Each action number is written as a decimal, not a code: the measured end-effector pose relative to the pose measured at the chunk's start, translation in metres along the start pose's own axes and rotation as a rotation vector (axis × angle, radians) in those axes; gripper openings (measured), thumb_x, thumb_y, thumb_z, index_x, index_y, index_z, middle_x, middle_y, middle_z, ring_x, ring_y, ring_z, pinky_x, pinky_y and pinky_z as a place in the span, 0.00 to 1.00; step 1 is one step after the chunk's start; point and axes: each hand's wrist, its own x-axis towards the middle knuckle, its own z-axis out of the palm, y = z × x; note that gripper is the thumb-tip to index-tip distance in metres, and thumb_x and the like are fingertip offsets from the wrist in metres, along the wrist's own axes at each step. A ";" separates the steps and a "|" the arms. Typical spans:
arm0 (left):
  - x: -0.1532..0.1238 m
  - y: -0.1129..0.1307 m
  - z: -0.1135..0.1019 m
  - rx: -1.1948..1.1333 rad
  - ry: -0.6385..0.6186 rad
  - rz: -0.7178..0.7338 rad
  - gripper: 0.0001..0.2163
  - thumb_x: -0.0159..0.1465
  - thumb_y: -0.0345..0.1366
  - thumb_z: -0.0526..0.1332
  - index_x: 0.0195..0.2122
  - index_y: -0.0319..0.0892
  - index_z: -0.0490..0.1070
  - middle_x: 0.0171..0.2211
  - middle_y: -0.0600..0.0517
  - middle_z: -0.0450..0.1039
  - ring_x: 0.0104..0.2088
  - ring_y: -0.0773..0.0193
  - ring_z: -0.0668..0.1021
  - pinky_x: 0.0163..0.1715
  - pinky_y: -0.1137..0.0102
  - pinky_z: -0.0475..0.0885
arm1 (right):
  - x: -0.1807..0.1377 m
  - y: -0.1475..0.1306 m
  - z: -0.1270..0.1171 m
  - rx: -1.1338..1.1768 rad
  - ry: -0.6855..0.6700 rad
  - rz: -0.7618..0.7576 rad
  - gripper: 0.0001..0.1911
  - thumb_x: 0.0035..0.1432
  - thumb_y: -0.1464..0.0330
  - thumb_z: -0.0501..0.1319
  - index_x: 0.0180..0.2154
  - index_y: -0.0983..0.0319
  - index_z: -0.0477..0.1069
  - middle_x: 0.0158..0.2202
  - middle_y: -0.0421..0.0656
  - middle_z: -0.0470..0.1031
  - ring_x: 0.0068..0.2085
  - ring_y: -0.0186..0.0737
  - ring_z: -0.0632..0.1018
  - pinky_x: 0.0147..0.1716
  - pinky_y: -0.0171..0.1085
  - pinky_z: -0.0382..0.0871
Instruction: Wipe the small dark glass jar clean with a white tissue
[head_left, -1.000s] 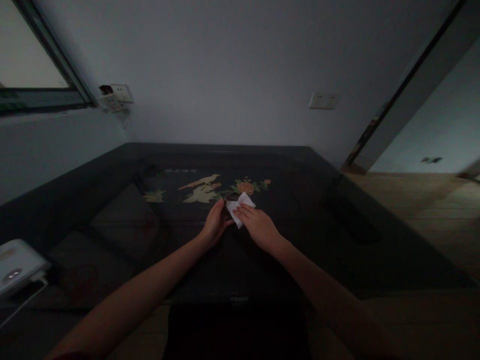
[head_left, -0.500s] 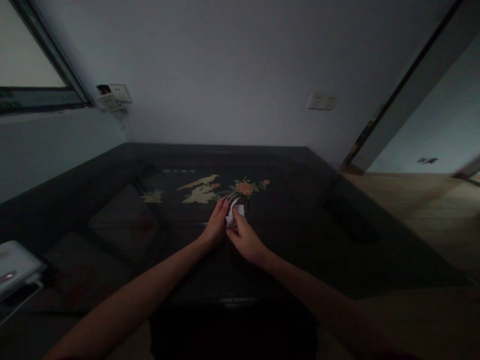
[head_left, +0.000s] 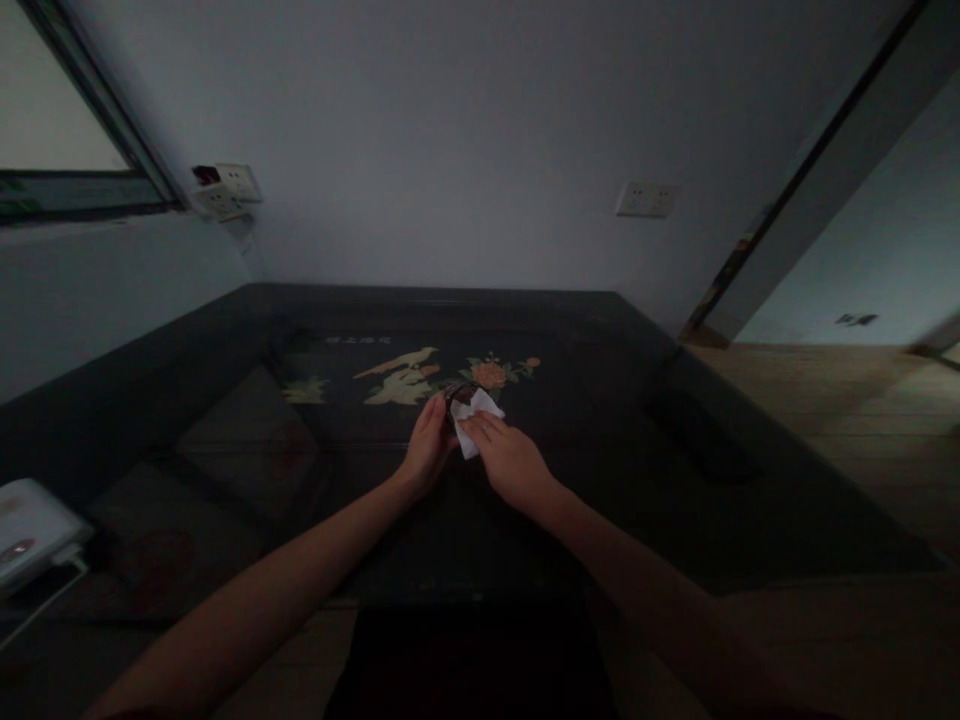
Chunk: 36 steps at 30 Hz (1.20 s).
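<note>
My left hand (head_left: 427,440) is closed round the left side of a small dark, rounded object (head_left: 457,390) with a shiny curved edge. Its kind is hard to make out in the dim light, and my fingers and the tissue cover much of it. A crumpled white tissue (head_left: 487,404) is gripped in my right hand (head_left: 514,460), which presses it against the object's near right side. Both hands meet over the middle of a dark glossy table (head_left: 450,540), just in front of its printed bird-and-flower picture (head_left: 401,385).
At the left edge a white device (head_left: 34,530) with a white cable lies on the table. A dark flat object (head_left: 705,440) rests on the right part. Wall sockets (head_left: 646,200) are set above the back edge, and a power adapter cluster (head_left: 221,195) is by the window.
My right hand has shifted slightly right and turned over, its fingers now spread across the tissue. The tissue is more opened out. My left hand keeps its hold in nearly the same spot.
</note>
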 end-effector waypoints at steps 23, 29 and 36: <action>-0.006 0.002 0.007 0.066 0.046 0.003 0.15 0.60 0.44 0.61 0.46 0.44 0.71 0.43 0.50 0.75 0.42 0.62 0.76 0.40 0.72 0.71 | 0.006 -0.010 0.026 0.706 0.120 0.156 0.35 0.56 0.81 0.50 0.64 0.62 0.50 0.61 0.50 0.63 0.60 0.43 0.67 0.55 0.43 0.65; -0.004 -0.001 0.004 0.010 0.035 -0.010 0.11 0.61 0.41 0.60 0.42 0.43 0.72 0.40 0.51 0.76 0.40 0.63 0.76 0.37 0.74 0.71 | 0.001 0.007 0.006 0.295 0.043 0.017 0.28 0.56 0.81 0.51 0.58 0.66 0.62 0.55 0.49 0.71 0.56 0.41 0.71 0.56 0.40 0.63; -0.002 0.000 0.000 -0.019 0.015 -0.063 0.12 0.60 0.42 0.61 0.42 0.43 0.72 0.42 0.50 0.75 0.37 0.63 0.76 0.30 0.73 0.72 | 0.000 0.015 -0.005 -0.057 0.045 -0.089 0.22 0.61 0.79 0.50 0.55 0.61 0.66 0.55 0.49 0.71 0.59 0.45 0.67 0.62 0.59 0.43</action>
